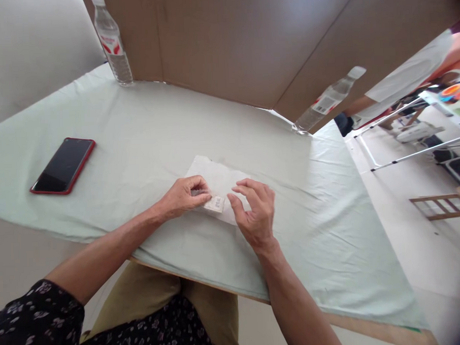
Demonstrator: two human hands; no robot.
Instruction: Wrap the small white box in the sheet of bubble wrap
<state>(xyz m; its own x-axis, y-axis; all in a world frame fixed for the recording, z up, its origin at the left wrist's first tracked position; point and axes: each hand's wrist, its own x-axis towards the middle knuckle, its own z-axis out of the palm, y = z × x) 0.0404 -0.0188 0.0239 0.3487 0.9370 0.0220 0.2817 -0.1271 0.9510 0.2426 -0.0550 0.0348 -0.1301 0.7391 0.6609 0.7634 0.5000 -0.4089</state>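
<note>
Near the front edge of the cloth-covered table, a thin white sheet (230,176) lies flat. Over it, my left hand (187,195) pinches a small pale packet (215,203) with a printed square label on its face. Something dark shows between the thumb and fingers of that hand, too small to make out. Just right of the packet is my right hand (254,209), its thumb and fingertips apart and nothing between them. It does not touch the packet.
A phone with a red case (64,166) lies at the left. Two water bottles, one at the back left (114,50) and one at the right (326,104), stand by a cardboard screen (216,41). A person, a metal-framed table (421,98) and a wooden rack (443,207) are beyond the right edge.
</note>
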